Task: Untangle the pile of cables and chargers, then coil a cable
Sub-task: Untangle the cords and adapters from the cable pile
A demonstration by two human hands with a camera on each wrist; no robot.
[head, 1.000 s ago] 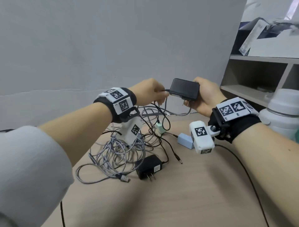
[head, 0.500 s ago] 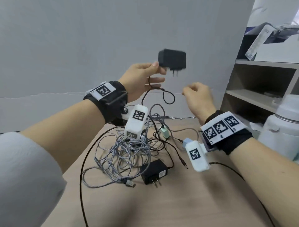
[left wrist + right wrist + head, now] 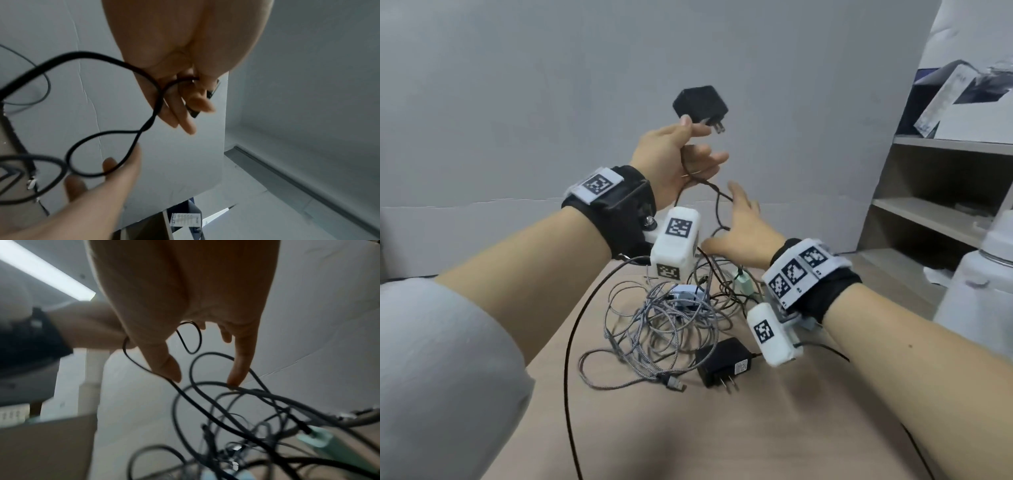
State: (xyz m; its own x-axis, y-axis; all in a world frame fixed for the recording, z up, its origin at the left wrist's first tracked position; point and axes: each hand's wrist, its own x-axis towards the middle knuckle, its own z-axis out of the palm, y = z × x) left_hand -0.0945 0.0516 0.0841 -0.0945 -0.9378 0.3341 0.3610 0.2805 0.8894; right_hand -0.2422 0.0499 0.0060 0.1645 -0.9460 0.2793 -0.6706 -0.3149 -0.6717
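My left hand (image 3: 690,137) is raised high above the table, pinching a black charger (image 3: 700,102) between thumb and forefinger, prongs pointing right. The charger's thin black cable (image 3: 717,202) drops from that hand in loops to the tangled pile of grey braided and dark cables (image 3: 671,318). My right hand (image 3: 736,219) is spread open just below, fingers straight, touching the hanging loop. In the right wrist view its thumb and a fingertip (image 3: 234,379) rest against the cables. A second black charger (image 3: 722,366), a mint-green adapter (image 3: 743,284) and a pale blue charger (image 3: 685,294) lie in the pile.
The wooden table (image 3: 756,428) stands against a grey wall. A shelf unit (image 3: 945,212) with boxes on top stands at the right. A white container (image 3: 986,291) sits close to my right forearm. A long black cord (image 3: 567,359) curves along the table's left edge.
My right hand let go of the black charger and opened, then moved toward the hanging loop. My left hand took the charger and lifted it higher, pulling its cable up from the pile.
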